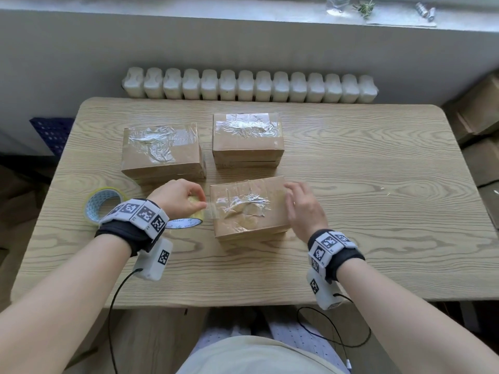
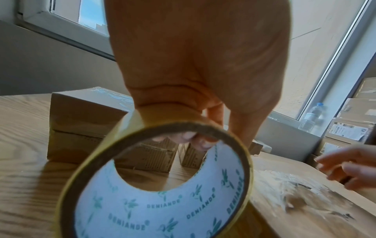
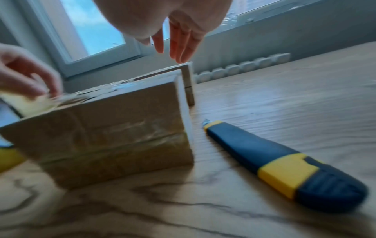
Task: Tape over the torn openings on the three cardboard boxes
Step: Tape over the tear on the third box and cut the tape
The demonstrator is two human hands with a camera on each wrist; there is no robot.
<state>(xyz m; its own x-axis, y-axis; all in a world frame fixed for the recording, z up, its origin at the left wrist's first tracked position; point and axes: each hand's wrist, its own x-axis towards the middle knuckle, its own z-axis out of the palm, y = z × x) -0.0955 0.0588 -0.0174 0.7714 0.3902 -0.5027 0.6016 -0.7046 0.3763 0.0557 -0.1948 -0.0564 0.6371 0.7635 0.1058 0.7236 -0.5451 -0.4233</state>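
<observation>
A spare tape roll (image 1: 104, 205) is seen standing at the far left of the surface (image 1: 378, 211), untouched. Just right of it, a second tape roll (image 2: 162, 185) is gripped by the left hand (image 1: 178, 197), its fingers (image 2: 195, 141) curled through the core, and a short strip (image 1: 212, 211) is stretched from it onto the left edge of the near box (image 1: 251, 209). Wrinkling or self-sticking may be expected if the strip is let slack or the roll is tilted; the box could also be dragged leftward by the pull, since it is not pinned. The torn opening (image 1: 243, 206) lies under crumpled film in the middle of the lid, between the two hands. The right hand (image 1: 302, 206) is held above the box's right edge, its fingers (image 3: 179, 45) spread and holding nothing. A utility knife (image 3: 280, 164) lies just right of the box; a careless reach could meet its blade. The two far boxes (image 1: 162, 149) (image 1: 247, 137) already appear taped.
</observation>
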